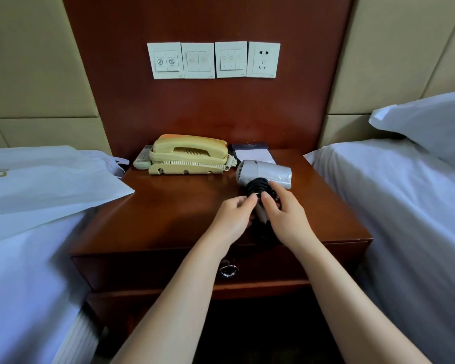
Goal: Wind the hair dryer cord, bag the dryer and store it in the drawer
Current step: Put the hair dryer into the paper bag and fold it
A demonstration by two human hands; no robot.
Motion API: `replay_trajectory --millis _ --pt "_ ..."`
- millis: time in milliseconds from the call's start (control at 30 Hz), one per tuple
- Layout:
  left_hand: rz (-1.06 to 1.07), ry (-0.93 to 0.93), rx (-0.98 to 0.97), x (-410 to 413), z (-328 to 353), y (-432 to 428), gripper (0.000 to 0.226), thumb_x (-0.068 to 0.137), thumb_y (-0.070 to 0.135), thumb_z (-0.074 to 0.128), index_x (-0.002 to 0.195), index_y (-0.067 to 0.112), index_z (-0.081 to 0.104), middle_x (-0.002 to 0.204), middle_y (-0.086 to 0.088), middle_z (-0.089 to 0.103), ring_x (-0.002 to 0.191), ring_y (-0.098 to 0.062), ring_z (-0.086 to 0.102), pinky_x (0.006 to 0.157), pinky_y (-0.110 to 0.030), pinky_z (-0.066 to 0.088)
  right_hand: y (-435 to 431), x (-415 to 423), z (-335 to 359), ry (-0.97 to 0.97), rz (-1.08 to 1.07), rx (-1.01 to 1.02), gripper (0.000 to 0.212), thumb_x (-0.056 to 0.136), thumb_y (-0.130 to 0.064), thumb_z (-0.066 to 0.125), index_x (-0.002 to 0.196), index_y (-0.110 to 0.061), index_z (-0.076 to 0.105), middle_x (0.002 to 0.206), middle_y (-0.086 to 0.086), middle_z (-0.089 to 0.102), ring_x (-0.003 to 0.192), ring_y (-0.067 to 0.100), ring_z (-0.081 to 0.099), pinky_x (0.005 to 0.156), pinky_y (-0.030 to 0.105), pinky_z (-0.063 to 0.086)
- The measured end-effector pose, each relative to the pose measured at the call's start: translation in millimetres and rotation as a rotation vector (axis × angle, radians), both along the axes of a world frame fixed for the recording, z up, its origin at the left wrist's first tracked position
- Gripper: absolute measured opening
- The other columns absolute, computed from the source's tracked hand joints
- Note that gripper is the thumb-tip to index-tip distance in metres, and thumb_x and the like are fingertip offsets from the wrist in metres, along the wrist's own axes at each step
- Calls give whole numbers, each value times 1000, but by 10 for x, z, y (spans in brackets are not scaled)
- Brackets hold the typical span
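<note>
**Cord all but wound at a bedside table.** On the left bed (24, 258), a white bag (50, 185) is seen lying flat. One corner overhangs the table (168, 206), well apart from the dryer. At the back of the table a remote control (142, 159) is tucked against a cream telephone (189, 155), with a notepad (252, 154) just beside it.

Nearer the front, the left hand (234, 216) is curled, its thumb and forefinger pinching the black cord (258, 185). The cord is wound in a tight coil round the handle of the silver hair dryer (267, 172). The dryer lies on the table just in front of the notepad, its barrel set crosswise. The right hand (286, 219) is cupped over the coil from the other side, fingers bent round it and thumb close to the left thumb. The plug cannot be made out.

Below the hands the drawer (155, 269) is closed and its ring handle (229, 270) untouched. The right bed (405, 219) and a pillow (426, 122) are seen at the far edge.

The winding is judged nearly done, with bagging and storing not yet begun. The chief risk is judged to be the coil. If the cord's end is not tucked under before a hand is lifted away, the springy loops could slacken and unwind. A loose cord could then snag at the bag's mouth. Because the bag must be fetched from the bed, the coil may be left to one hand alone.
</note>
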State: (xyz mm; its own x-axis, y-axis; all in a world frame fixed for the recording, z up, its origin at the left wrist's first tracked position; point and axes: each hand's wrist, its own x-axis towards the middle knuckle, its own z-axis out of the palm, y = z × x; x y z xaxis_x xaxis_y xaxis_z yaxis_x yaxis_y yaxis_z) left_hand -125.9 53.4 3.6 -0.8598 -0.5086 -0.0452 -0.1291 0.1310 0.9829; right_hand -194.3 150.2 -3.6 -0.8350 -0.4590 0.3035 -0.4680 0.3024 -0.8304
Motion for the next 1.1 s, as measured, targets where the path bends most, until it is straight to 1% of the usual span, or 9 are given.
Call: replay_trajectory --millis 133,300,367,467,633,733,833,933,1100 --pt "34 -52 -182 166 195 -114 27 97 29 45 71 30 55 97 -6 66 101 -24 66 97 -39 47 -18 26 131 230 -27 177 36 94 -26 49 125 -8 56 126 10 59 119 30 49 95 39 41" --pt "-23 -159 -491 576 244 -275 29 95 34 43 99 17 67 102 -5 71 100 -21 65 93 -41 49 -127 306 254 453 14 223 30 94 -29 49 116 -15 63 123 1 61 119 24 48 94 39 39" --pt "-29 -196 -563 785 252 -348 33 95 38 41 99 18 67 99 -5 70 96 -21 65 90 -41 49 -217 442 265 469 85 208 26 93 -28 49 108 -15 66 116 0 64 113 24 49 93 40 41" --pt "46 -221 -617 1151 266 -528 45 94 44 37 93 8 63 98 -16 69 91 -28 65 87 -45 48 -397 640 298 449 202 204 22 93 -25 49 95 -14 69 103 1 67 101 25 53 85 39 44" --pt "183 -255 -657 1752 311 -1020 55 73 62 36 84 15 63 88 -11 69 85 -26 65 85 -45 49 -772 911 430 293 367 196 24 93 -24 48 92 -13 70 96 4 69 93 23 59 84 38 48" --pt "271 -276 -662 1988 407 -1341 32 86 43 49 86 15 65 91 -2 69 91 -19 63 87 -35 47 -1096 974 466 166 420 265 27 93 -25 48 88 -11 70 91 7 71 87 23 63 77 32 47" --pt "329 -369 -931 2105 471 -1691 37 88 41 51 113 16 61 118 -4 63 114 -24 55 97 -33 41 -1462 977 504 73 447 332 27 92 -24 48 91 -9 70 88 9 70 78 22 61 66 26 42" --pt "354 -625 -1290 2172 473 -2001 55 91 45 49 139 19 39 143 -1 43 133 -23 37 106 -34 26 -1813 939 514 13 466 393 22 93 -22 48 96 -11 67 89 4 63 83 19 56 70 24 39" --pt "408 -831 -1444 2249 261 -2366 57 90 54 45 133 18 37 138 -1 45 131 -25 38 106 -38 27 -2313 891 385 -89 397 447 28 91 -24 51 110 -6 58 102 8 56 94 23 52 79 29 40"
